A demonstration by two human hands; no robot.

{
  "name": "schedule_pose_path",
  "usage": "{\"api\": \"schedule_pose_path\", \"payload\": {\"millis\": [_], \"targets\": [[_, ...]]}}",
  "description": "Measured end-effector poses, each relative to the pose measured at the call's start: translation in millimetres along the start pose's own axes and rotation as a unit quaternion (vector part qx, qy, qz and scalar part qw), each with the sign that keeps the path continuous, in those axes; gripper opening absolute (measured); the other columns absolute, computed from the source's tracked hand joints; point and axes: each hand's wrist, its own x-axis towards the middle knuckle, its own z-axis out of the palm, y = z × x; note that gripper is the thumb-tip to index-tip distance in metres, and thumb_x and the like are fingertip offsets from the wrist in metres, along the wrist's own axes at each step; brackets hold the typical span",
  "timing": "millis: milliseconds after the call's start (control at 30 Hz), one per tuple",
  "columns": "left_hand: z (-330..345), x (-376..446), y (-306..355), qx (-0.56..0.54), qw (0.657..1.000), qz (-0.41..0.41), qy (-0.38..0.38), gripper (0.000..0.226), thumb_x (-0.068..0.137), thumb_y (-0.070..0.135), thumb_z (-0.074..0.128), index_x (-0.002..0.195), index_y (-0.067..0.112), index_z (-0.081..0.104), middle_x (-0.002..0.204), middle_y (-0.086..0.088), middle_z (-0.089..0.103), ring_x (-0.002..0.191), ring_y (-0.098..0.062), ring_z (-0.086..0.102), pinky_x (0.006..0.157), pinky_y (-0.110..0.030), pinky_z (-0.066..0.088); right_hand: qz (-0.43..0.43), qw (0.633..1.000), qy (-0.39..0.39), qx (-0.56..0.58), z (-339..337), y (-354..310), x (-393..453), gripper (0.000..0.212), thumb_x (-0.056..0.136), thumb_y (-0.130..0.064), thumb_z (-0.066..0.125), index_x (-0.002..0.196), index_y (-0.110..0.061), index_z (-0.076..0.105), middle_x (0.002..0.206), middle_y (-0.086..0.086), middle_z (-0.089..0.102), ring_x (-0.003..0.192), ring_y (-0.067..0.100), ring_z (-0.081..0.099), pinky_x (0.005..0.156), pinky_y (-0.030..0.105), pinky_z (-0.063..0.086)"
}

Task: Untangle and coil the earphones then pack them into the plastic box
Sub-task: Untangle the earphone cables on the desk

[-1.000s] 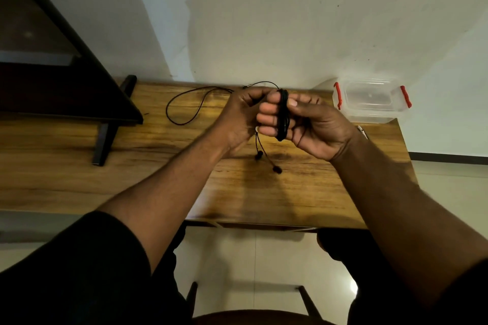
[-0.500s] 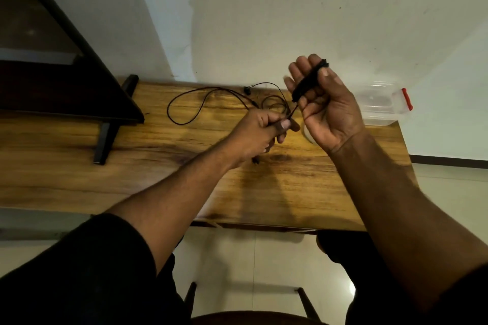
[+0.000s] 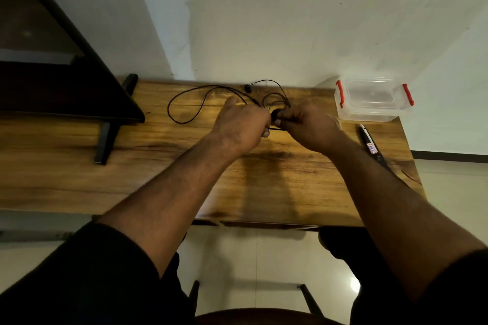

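1. Right now both hands are meeting over the far middle of the wooden table (image 3: 264, 179), knuckles turned up toward the camera
2. Left hand (image 3: 240, 124) is curling its fingers round the black cord of the earphones (image 3: 184, 103); the exact pinch is lying hidden under the hand
3. Right hand (image 3: 309, 125) is curling its fingers and thumb round a dark bunched part of the same cord, just beside the left hand
4. Loose cord is trailing behind the hands on the tabletop, making one wide loop to the left and smaller loops near the wall, with one earbud (image 3: 247, 88) lying at the far edge
5. Plastic box (image 3: 372, 101), clear with red clips and its lid on, is sitting at the far right corner of the table, apart from the hands
6. Dark pen-like tool (image 3: 371, 144) is lying near the right edge, beside the right forearm; what it is cannot be told
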Motion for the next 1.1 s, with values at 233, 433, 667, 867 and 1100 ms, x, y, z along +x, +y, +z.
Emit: {"api": "schedule_pose_path", "payload": {"millis": [233,433,667,867,1100], "targets": [[-5.7,6.2,-22.9,-0.072,0.995,0.067,0.014,0.015,0.084,0.040,0.065,0.097,0.038,0.073,0.089,0.014,0.069,0.104,-0.004,0.046,0.103,-0.033,0.010,0.113,0.954,-0.145,0.239,-17.6,-12.7,-8.3,0.023,0.097,-0.007,0.048,0.091,0.007,0.065,0.083,0.016,0.069,0.074,0.021,0.069,0.066,0.024,0.054],[-7.2,6.5,-26.4,-0.192,0.970,0.132,0.068,0.015,0.076,0.040,0.073,0.089,0.035,0.076,0.076,0.009,0.073,0.083,-0.002,0.060,0.100,-0.030,0.024,0.095,0.953,-0.163,0.239,-29.0,-11.8,-10.3,0.023,0.097,-0.009,0.049,0.088,0.003,0.066,0.072,0.010,0.065,0.066,0.019,0.065,0.061,0.024,0.052],[-20.3,0.8,-33.5,-0.369,0.920,0.094,0.097,0.015,0.072,0.010,0.079,0.087,0.011,0.077,0.077,0.009,0.071,0.077,0.000,0.065,0.073,-0.018,0.050,0.090,0.887,-0.239,0.383,-29.1,-12.5,-8.9,0.022,0.095,-0.013,0.049,0.094,0.002,0.064,0.069,0.009,0.055,0.064,0.017,0.055,0.074,0.036,0.049],[-14.0,3.1,-30.0,-0.550,0.825,0.064,0.116,0.016,0.081,-0.001,0.069,0.094,0.008,0.073,0.076,0.008,0.073,0.074,-0.007,0.065,0.062,-0.023,0.051,0.056,0.802,-0.242,0.543,-24.8,-17.8,-9.6,0.019,0.094,-0.016,0.047,0.094,-0.002,0.060,0.065,0.002,0.051,0.060,0.015,0.051,0.074,0.034,0.052],[5.6,9.3,-12.3,-0.649,0.744,0.004,0.159,0.022,0.081,-0.007,0.064,0.099,0.005,0.071,0.086,0.001,0.070,0.083,-0.012,0.063,0.072,-0.026,0.050,0.064,0.743,-0.162,0.646,-15.2,-26.7,-9.9,0.017,0.092,-0.014,0.046,0.083,-0.004,0.057,0.059,-0.002,0.044,0.052,0.009,0.043,0.057,0.026,0.048]]}}
